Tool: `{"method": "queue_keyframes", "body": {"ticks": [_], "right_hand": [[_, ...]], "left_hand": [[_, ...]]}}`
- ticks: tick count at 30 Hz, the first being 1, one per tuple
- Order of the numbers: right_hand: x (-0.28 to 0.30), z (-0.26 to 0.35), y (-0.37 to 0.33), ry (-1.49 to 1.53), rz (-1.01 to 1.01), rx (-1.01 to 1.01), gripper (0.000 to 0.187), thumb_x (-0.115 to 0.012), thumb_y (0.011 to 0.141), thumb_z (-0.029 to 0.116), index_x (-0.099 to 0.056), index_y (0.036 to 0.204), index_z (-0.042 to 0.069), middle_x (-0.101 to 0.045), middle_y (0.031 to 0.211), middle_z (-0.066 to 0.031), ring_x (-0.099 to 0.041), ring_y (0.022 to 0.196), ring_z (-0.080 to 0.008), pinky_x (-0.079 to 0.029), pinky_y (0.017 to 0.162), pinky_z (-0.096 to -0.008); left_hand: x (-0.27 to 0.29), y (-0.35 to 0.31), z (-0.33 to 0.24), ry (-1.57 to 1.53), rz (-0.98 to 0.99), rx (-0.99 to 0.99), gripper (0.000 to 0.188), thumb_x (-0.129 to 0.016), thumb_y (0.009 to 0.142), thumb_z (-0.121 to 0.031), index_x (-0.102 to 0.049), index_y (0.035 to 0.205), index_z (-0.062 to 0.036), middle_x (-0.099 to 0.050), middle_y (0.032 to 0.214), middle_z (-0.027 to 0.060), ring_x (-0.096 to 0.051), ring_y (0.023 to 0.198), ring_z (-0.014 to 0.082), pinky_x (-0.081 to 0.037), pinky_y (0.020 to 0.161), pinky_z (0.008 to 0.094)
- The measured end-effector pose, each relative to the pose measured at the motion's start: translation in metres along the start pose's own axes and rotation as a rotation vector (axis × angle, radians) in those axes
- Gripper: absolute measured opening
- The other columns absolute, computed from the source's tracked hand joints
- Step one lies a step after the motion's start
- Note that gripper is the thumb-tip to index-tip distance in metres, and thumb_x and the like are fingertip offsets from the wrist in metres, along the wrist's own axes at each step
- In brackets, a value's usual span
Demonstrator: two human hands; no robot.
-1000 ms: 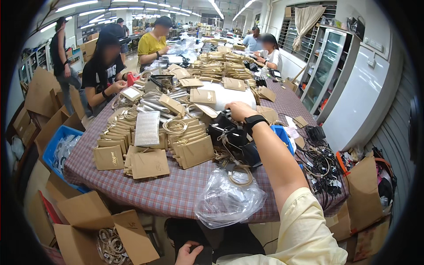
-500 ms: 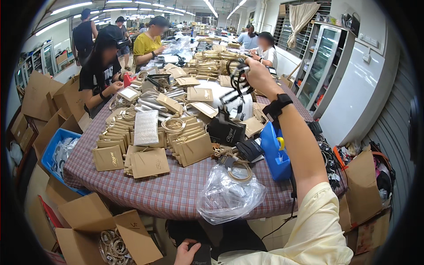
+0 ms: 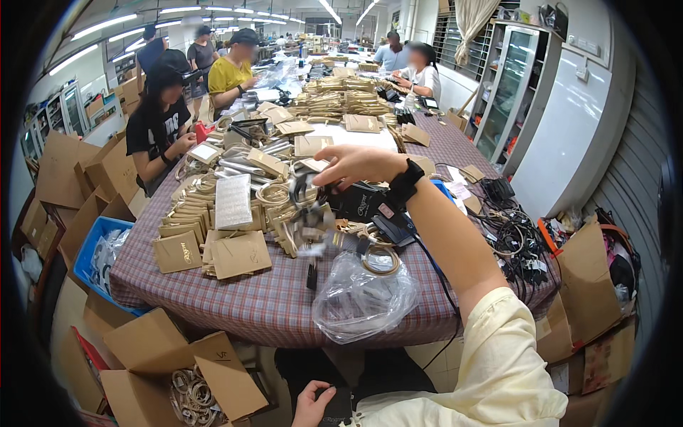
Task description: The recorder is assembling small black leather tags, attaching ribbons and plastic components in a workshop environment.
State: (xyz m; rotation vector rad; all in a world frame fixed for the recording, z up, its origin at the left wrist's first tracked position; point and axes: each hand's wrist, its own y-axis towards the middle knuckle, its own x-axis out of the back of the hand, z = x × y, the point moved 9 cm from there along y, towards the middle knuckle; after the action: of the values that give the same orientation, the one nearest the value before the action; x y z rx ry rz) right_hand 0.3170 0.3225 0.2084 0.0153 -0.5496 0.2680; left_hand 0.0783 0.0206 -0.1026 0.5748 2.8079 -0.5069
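Note:
My right hand (image 3: 348, 165) is over the near middle of the table, its fingers bent down over a bundle of looped black straps (image 3: 307, 206). The bundle is blurred and hangs toward the table, with one dark end low beside a clear plastic bag (image 3: 366, 299); the fingers' hold on it is partly hidden. Low at my lap, my left hand (image 3: 313, 404) pinches a flat black pouch or card (image 3: 336, 406) with light print. Behind the bundle stand rows of tan cards (image 3: 240, 252), and a black printed box (image 3: 358, 203) lies beside my right wrist.
A checked cloth covers the table (image 3: 213, 306). An open carton (image 3: 153, 341) with coiled tan cords is at the lower left, near a blue bin (image 3: 99, 245). Tangled black cables (image 3: 523, 249) lie at the right edge. Several people sit or stand around the far part.
My right hand has moved left and down with the black straps, from above the table's right side to beside the tan cards. My left hand stays at my lap with the black piece.

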Motion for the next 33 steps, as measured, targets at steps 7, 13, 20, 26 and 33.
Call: {"method": "queue_keyframes", "body": {"ticks": [7,13,20,26,33], "right_hand": [[0.144,-0.146,0.013,-0.869,-0.629,-0.424,0.043,-0.069,0.076,0.031,-0.067,0.098,-0.006,-0.066,0.101,-0.0265,-0.065,0.095,-0.0371,-0.051,0.084,-0.0427],[0.151,-0.2,0.014,-0.631,-0.733,-0.396,0.036,-0.074,0.069,0.022,-0.07,0.096,-0.002,-0.067,0.1,-0.025,-0.066,0.097,-0.0366,-0.051,0.084,-0.0422],[0.185,-0.098,0.012,-0.21,-0.908,0.054,0.021,-0.069,0.07,0.019,-0.069,0.078,0.0,-0.07,0.076,-0.0101,-0.065,0.069,-0.0172,-0.049,0.063,-0.0307],[0.172,0.022,-0.034,-0.189,-0.945,0.322,0.018,-0.063,0.089,0.015,-0.063,0.095,-0.002,-0.067,0.082,-0.0033,-0.057,0.069,-0.0057,-0.045,0.062,-0.0208],[0.182,0.079,-0.137,0.485,-0.909,0.608,0.013,-0.055,0.094,0.015,-0.058,0.101,0.004,-0.065,0.084,-0.0051,-0.066,0.074,-0.0138,-0.053,0.06,-0.0231]], "left_hand": [[0.023,0.002,0.012,-0.03,-0.027,0.062,0.014,-0.06,0.092,-0.012,-0.059,0.098,0.0004,-0.061,0.086,0.0036,-0.054,0.081,0.0113,-0.045,0.074,0.025],[0.038,0.008,0.009,0.001,-0.078,0.027,0.015,-0.062,0.091,-0.012,-0.059,0.099,0.0007,-0.061,0.087,0.0043,-0.055,0.082,0.0114,-0.046,0.074,0.0251],[0.034,0.009,-0.01,0.093,-0.083,-0.009,0.017,-0.062,0.091,-0.013,-0.059,0.1,0.0009,-0.061,0.088,0.0045,-0.055,0.08,0.011,-0.046,0.072,0.0246],[0.013,0.003,-0.029,0.06,-0.008,-0.031,0.017,-0.062,0.091,-0.014,-0.059,0.101,-0.0009,-0.061,0.088,0.0032,-0.054,0.082,0.0101,-0.046,0.073,0.0246],[0.011,0.0,-0.03,-0.087,0.037,0.094,0.015,-0.067,0.087,-0.008,-0.06,0.1,-0.0044,-0.061,0.086,-0.0004,-0.057,0.076,0.0055,-0.048,0.068,0.0202]]}}
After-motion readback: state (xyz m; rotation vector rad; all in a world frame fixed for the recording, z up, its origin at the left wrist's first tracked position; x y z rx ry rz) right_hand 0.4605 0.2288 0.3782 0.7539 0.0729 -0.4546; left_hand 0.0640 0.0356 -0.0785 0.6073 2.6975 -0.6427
